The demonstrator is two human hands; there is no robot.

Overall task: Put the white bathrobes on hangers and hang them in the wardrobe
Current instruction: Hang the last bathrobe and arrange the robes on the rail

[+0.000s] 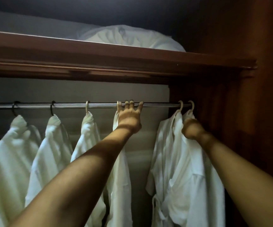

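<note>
Several white bathrobes hang on hangers from a metal rail (158,105) inside a dark wooden wardrobe. My left hand (130,117) reaches up with its fingers hooked over the rail, right beside a cream hanger hook (118,106) whose bathrobe (119,177) hangs behind my forearm. My right hand (191,129) is closed on the collar of the rightmost bathrobe (196,174), just under its cream hook (191,106). A second robe (166,145) hangs close against that one on the left. Further left hang three more robes, two of them on black hooks (52,108).
A wooden shelf (116,63) runs above the rail, with bunched white fabric (132,38) lying on it. The wardrobe's side wall (247,112) stands right next to the rightmost robe. A gap on the rail lies between my two hands.
</note>
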